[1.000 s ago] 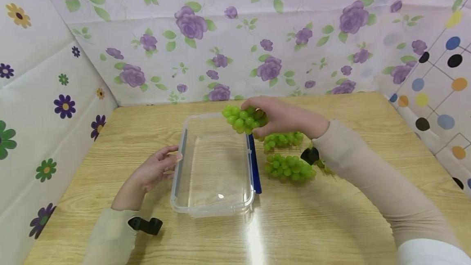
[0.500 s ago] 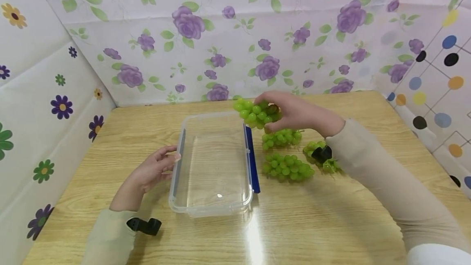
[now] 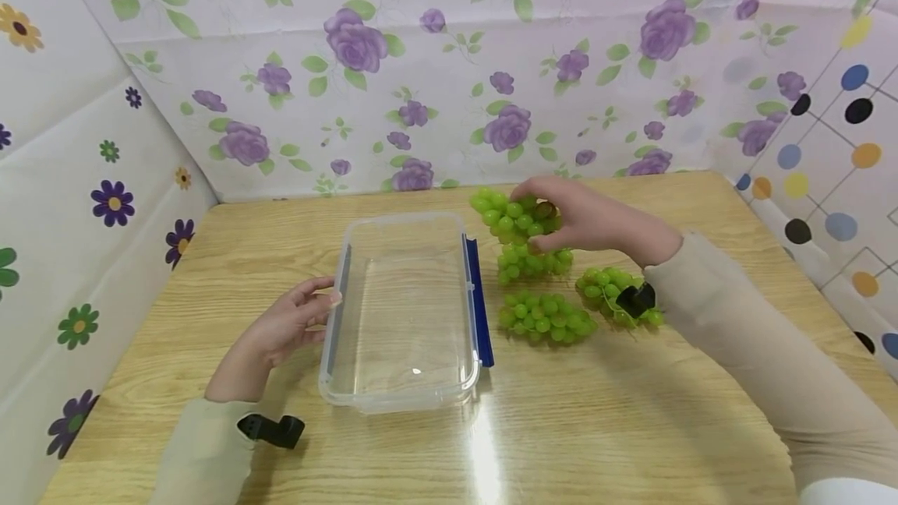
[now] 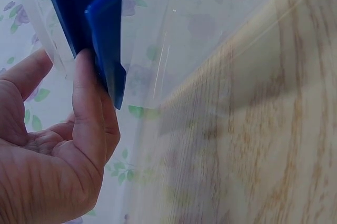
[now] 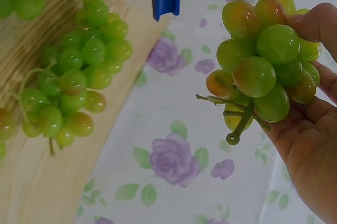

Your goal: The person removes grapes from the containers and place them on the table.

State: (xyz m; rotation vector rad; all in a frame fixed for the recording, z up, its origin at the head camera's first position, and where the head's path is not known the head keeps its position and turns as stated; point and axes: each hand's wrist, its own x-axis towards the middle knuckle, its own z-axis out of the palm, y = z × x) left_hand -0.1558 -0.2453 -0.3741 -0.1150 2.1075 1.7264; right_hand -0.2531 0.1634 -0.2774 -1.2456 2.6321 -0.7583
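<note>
A clear plastic food container (image 3: 393,399) stands on the table without a lid on it. My left hand (image 3: 291,324) holds its left side, the thumb at the rim. In the left wrist view, fingers touch its blue clip flap (image 4: 105,29). My right hand (image 3: 585,217) grips a bunch of green grapes (image 3: 505,213), raised above the table beyond the container's right side. The stem (image 5: 239,121) shows in the right wrist view. Below and nearer lie three more bunches: one partly behind the held grapes (image 3: 515,267), a front bunch (image 3: 547,318) and a right bunch (image 3: 606,287).
Another blue clip flap (image 3: 479,302) hangs out along the container's right side. The wooden table (image 3: 561,427) meets a flower-printed sheet (image 3: 435,100) at the back. Patterned sheets also rise at the left and right. Black camera mounts sit on both wrists.
My right hand has carried the grapes rightward, from over the container's right rim to above the other bunches. More of the right bunch has come into sight. My left hand keeps its hold.
</note>
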